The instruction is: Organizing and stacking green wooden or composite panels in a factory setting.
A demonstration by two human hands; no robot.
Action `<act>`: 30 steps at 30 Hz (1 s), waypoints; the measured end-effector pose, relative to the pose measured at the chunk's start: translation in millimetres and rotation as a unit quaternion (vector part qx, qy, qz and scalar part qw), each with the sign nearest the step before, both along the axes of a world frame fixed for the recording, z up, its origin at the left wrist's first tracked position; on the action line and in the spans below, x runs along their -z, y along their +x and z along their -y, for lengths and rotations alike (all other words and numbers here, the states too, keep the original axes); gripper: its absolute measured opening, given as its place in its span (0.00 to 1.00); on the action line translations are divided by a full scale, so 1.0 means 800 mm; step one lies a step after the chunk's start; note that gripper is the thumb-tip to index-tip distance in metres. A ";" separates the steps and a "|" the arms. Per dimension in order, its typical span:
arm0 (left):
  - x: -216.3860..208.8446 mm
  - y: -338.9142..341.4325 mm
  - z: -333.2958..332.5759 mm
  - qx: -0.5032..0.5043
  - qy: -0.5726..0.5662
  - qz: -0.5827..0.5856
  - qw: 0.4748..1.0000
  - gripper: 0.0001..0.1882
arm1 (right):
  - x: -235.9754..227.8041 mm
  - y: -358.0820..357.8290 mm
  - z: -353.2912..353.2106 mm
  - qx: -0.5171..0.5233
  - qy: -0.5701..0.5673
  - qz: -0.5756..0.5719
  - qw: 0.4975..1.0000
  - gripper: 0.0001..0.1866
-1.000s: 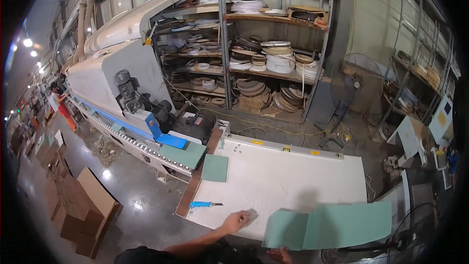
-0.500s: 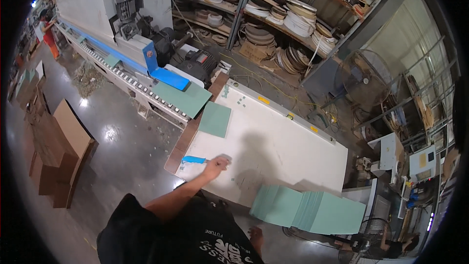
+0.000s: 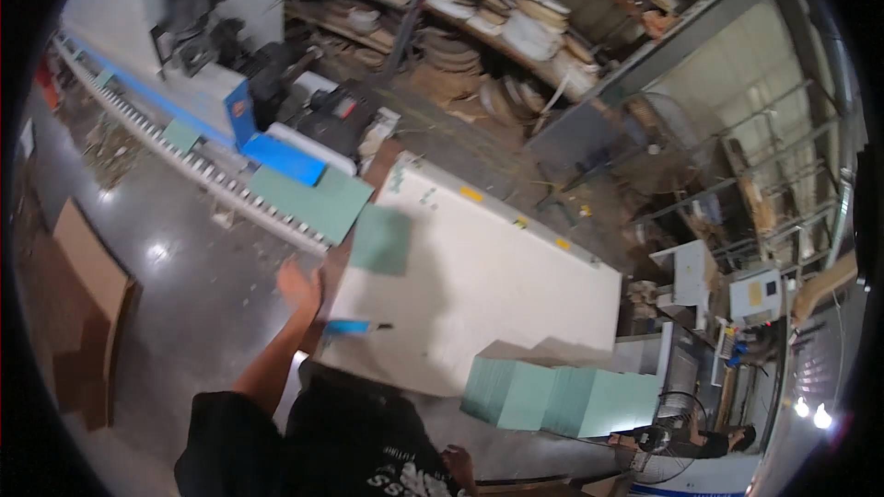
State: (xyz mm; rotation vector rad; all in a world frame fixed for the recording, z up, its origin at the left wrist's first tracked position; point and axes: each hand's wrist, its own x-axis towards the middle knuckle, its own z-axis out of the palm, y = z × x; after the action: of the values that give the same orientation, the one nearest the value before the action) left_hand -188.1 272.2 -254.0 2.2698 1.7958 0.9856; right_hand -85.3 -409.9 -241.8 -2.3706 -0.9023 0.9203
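My left hand [image 3: 301, 285] is stretched out over the table's brown left edge, near the end of the machine's conveyor. Its fingers look spread and nothing shows in them, though motion blurs them a little. Close by, a green panel [image 3: 380, 239] lies flat on the white tabletop [image 3: 516, 281], and a larger green panel [image 3: 318, 204] rests on the conveyor [image 3: 230, 191]. A blue tool with a dark tip [image 3: 348, 327], perhaps a cutter, lies on the table near my left forearm. My right hand [image 3: 458, 467] hangs low beside my shirt; its fingers are too blurred to read.
Stacked green panels [image 3: 562, 396] stand at the table's near right. A long metal level [image 3: 516, 221] lies along the far edge. Machine motors [image 3: 336, 120] and shelves with coils [image 3: 534, 32] are beyond. Brown cardboard [image 3: 92, 267] is on the floor at left; a fan [image 3: 654, 440] is at right.
My left hand has moved left, from over the tabletop beside the blue tool to the table's left edge near the conveyor. The whole view has shifted; the blue tool stays on the table.
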 end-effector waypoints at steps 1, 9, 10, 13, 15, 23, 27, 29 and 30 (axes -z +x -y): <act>-0.014 0.015 0.018 0.050 -0.168 0.017 0.984 0.36 | 0.020 -0.022 0.017 0.253 0.074 -0.190 0.946 0.16; -0.013 -0.032 0.010 0.095 -0.331 0.022 0.939 0.32 | -0.135 -0.108 -0.195 0.513 0.084 -0.204 0.830 0.14; -0.007 -0.021 0.013 0.116 -0.333 0.029 0.935 0.33 | -0.119 -0.112 -0.184 0.448 0.088 -0.104 0.884 0.13; -0.004 -0.012 0.013 0.110 -0.344 0.010 0.932 0.36 | -0.125 -0.105 -0.203 0.522 0.164 -0.208 0.810 0.14; -0.031 0.002 0.019 0.105 -0.364 0.022 0.925 0.36 | -0.115 -0.099 -0.209 0.483 0.178 -0.172 0.840 0.15; 0.026 -0.021 0.010 0.164 -0.334 -0.067 0.926 0.30 | -0.086 -0.026 -0.261 0.294 -0.005 0.079 0.953 0.23; 0.023 -0.037 0.010 0.201 -0.365 0.087 0.905 0.41 | -0.119 -0.013 -0.321 0.436 0.189 -0.043 0.879 0.19; 0.020 -0.023 0.013 0.219 -0.393 0.038 0.892 0.42 | -0.097 0.016 -0.306 0.313 -0.002 0.189 0.931 0.17; 0.021 -0.025 0.007 0.222 -0.405 0.008 0.887 0.42 | -0.096 0.036 -0.307 0.320 0.005 0.194 0.927 0.17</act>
State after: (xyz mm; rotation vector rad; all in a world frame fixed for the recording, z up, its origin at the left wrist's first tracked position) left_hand -208.4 266.5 -270.7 1.9319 1.2202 0.1125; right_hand -56.7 -164.1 -165.1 -2.6191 -0.1971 0.1902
